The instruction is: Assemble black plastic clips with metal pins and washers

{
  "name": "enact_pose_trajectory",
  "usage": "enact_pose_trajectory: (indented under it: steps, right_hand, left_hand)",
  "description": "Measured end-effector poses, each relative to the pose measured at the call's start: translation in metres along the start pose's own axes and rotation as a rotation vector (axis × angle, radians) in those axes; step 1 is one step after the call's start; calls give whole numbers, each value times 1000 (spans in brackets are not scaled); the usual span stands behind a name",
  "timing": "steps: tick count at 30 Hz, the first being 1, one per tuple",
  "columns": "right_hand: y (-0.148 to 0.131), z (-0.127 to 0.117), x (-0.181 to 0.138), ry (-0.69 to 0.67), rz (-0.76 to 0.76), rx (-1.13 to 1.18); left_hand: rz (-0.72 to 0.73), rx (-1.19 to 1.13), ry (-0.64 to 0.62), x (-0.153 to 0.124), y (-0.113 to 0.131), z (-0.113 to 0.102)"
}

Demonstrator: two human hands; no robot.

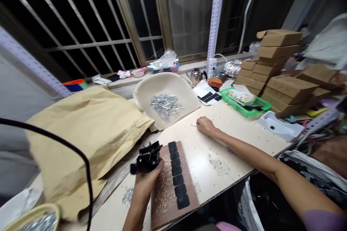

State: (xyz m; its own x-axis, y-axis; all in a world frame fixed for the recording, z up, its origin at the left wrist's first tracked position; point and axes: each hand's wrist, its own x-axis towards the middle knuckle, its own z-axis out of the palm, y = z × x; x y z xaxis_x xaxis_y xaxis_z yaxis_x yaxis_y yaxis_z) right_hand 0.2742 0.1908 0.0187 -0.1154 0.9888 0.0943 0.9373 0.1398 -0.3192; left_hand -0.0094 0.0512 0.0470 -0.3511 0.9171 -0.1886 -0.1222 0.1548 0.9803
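- Black part (146,158), where's it sitting?
- At the brown board's (162,196) 11 o'clock corner, my left hand (145,184) clamped round it. Right hand (206,126), 1 o'clock of the board, pinches a small white bit (193,125).

Bright overhead light, warped blurry edges.

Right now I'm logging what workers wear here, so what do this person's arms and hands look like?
The left hand and right hand are bare: no gloves, no ring or watch in view. The left forearm is uncovered as far as it shows. The right arm is uncovered up to a lilac short sleeve at the lower right corner.
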Motion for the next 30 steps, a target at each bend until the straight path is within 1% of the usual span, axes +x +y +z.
enact_pose_trajectory:
  steps: [1,2,4,5,7,8,10,12,15,18,21,22,23,24,25,26,27,28,29,30]
  right_hand:
    - [-7,-5,-1,22,-21,22]
    - [-16,-11,-3,50,-52,66]
    - [-40,-25,-9,96,-158,253]
    - [-55,-32,-13,117,-243,447]
    - [-86,-47,-24,106,-409,839]
    - [-102,-52,-30,106,-465,984]
    - [-127,-60,-41,128,-520,1137]
    - [-144,-62,-47,185,-534,1164]
    - [-155,-57,-52,240,-561,1096]
    - [-158,-50,-54,252,-607,1012]
    - [-153,-49,-50,207,-722,889]
    - [-147,-50,-45,189,-743,828]
    - [-138,-50,-38,180,-722,751]
    - [-126,-50,-30,177,-643,647]
    - [-112,-48,-22,165,-509,501]
    - [-97,-45,-13,152,-343,347]
    - [-81,-41,-6,110,-163,151]
    - [-66,-34,-1,29,-16,-65]
    - [-52,-26,2,-9,58,-135]
    - [-41,-17,3,-27,84,-167]
  left_hand:
    - [-36,34,-48,-1,-1,2]
    - [-41,58,-63,0,-3,3]
    - [-32,133,-67,3,-9,2]
    - [-19,164,-78,5,-11,1]
    - [19,182,-123,7,-15,0]
    - [47,179,-155,7,-16,0]
    - [111,179,-211,6,-15,1]
    - [176,210,-240,6,-12,2]
    - [272,260,-244,7,-8,4]
    - [332,289,-245,10,-7,6]
    - [322,293,-251,12,-7,6]
    - [307,288,-240,12,-6,6]
    - [287,281,-219,11,-5,4]
    - [260,274,-185,10,-4,2]
    - [226,271,-152,9,-2,0]
    - [189,265,-115,8,-1,-2]
    - [153,248,-77,7,1,-4]
    - [124,213,-43,6,2,-5]
    - [104,159,-14,6,3,-5]
    - [94,87,11,7,4,-4]
